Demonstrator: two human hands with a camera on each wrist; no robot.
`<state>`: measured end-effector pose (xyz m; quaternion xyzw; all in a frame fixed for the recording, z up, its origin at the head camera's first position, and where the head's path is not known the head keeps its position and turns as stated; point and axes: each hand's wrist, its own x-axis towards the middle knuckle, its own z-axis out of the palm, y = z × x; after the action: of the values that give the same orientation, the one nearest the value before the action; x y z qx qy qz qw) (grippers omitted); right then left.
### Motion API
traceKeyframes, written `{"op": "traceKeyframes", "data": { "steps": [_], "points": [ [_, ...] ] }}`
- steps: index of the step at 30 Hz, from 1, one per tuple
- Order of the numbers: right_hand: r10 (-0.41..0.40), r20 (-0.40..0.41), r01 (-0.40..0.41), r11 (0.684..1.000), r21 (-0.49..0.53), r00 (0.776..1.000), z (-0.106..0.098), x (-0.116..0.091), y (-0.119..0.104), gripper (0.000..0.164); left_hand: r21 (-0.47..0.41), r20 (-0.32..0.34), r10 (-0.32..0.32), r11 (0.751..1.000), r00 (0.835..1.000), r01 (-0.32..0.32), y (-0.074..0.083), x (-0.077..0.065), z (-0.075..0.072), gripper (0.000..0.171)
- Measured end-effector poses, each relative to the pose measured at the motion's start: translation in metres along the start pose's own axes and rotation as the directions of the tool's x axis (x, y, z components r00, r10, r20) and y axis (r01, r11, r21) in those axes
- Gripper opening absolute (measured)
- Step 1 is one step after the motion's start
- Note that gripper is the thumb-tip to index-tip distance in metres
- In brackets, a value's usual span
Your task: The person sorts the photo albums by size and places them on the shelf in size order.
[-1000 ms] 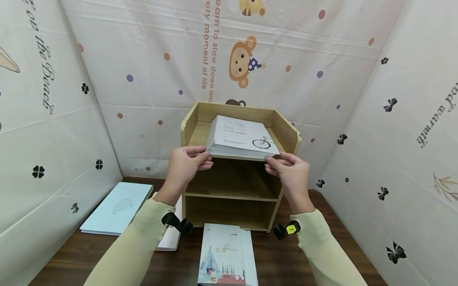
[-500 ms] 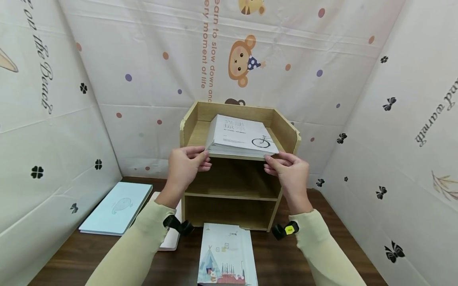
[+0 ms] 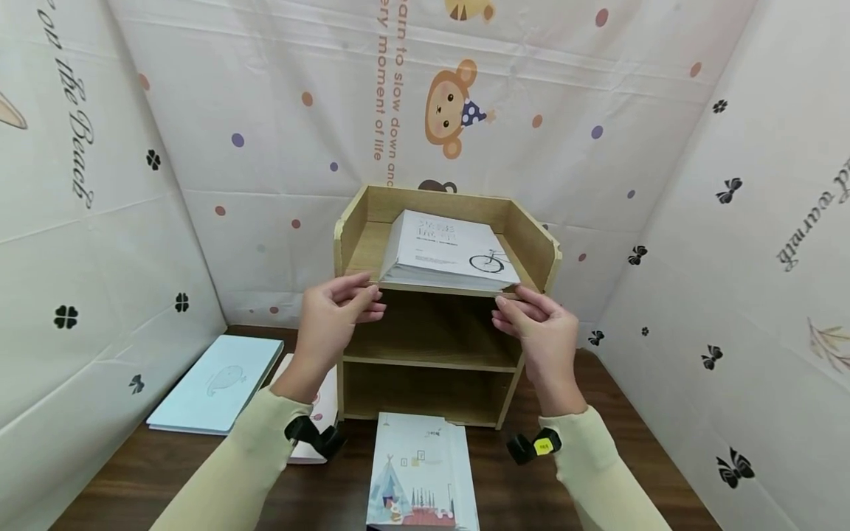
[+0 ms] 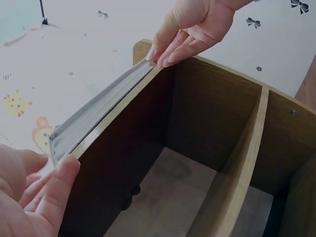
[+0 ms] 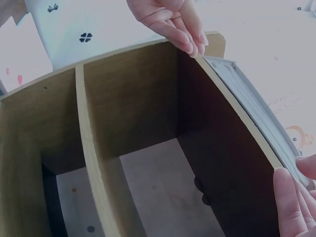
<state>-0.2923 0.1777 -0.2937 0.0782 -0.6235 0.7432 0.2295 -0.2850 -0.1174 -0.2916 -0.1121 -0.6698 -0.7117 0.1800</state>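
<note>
Both forearms (image 3: 215, 468) extended forward. Left hand (image 3: 328, 317) loosely bent; right hand (image 3: 546, 328) likewise, hold of fingers (image 3: 538, 300) hard to judge.

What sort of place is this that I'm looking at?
Probably a small staged booth: printed sheets with cartoon animals and bows enclose it on three sides, while a small open wooden shelf unit and picture-covered books sit on a dark wood-grain tabletop.

Left hand (image 4: 32, 200), right hand (image 4: 197, 29), book (image 4: 98, 116) between, wooden shelf (image 4: 212, 103)
</note>
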Motion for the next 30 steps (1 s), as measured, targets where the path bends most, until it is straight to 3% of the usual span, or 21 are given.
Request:
{"op": "traceKeyframes", "data": {
  "steps": [4, 15, 22, 30],
  "points": [
    [0.0, 0.007, 0.0, 1.0, 0.013, 1.0, -0.002, -0.009, 0.003, 0.048, -0.009, 0.016, -0.002, 1.0, 1.0, 0.002, -0.002, -0.009, -0.004, 0.038],
    [0.004, 0.091, -0.003, 1.0, -0.007, 0.996, 0.0, -0.037, 0.018, 0.048, 0.095, 0.04, -0.04, 0.995, 0.998, 0.036, -0.017, -0.04, -0.016, 0.04],
    [0.038, 0.146, -0.035, 0.999, -0.022, 0.989, 0.002, -0.05, 0.028, 0.043, 0.189, 0.048, -0.03, 0.982, 0.998, 0.02, -0.033, -0.057, -0.025, 0.041],
    [0.088, 0.198, -0.082, 0.996, -0.039, 0.976, 0.002, -0.064, 0.041, 0.042, 0.233, 0.037, -0.024, 0.972, 0.999, 0.015, -0.047, -0.073, -0.033, 0.037]
  ]
}}
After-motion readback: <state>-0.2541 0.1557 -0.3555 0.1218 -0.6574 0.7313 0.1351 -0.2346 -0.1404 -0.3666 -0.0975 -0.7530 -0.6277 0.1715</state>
